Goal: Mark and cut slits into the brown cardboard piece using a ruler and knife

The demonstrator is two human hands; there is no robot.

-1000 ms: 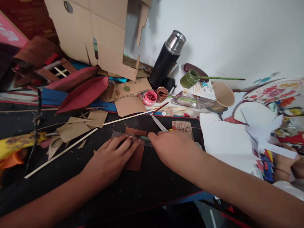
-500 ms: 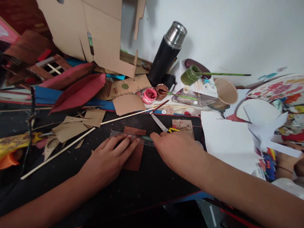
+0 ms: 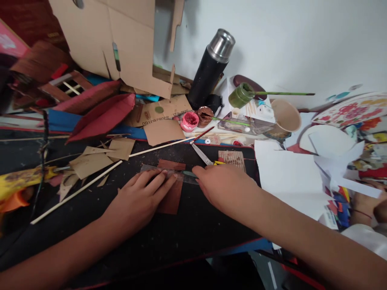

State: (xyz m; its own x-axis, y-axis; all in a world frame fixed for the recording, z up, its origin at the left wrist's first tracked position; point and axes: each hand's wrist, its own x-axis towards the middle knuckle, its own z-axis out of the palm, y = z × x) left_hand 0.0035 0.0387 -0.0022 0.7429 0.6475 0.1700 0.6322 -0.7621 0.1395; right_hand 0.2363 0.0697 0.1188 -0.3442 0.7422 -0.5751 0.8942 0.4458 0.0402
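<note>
Flat, left hand (image 3: 137,201) presses ruler (image 3: 169,174) onto brown card (image 3: 173,193).

Matt brown card (image 3: 171,196) is laid on a dusty, scuffed black counter (image 3: 187,229) under a clear plastic ruler (image 3: 151,169). Raw corrugated cardboard (image 3: 133,44) is stacked behind, plus a matt black flask (image 3: 208,74) capped in shiny brushed metal.

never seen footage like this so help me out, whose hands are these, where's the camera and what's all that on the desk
There is no machine: the camera sits on a person's head, looking down at their own two bare hands. The left hand presses flat on a clear ruler laid across a brown card piece. The right hand rests at the ruler's other end, seemingly holding a thin tool, mostly hidden. Around them on the black desk lie scissors, cardboard scraps, a long wooden stick, paint pots, a black flask, a paper cup and white paper.
</note>
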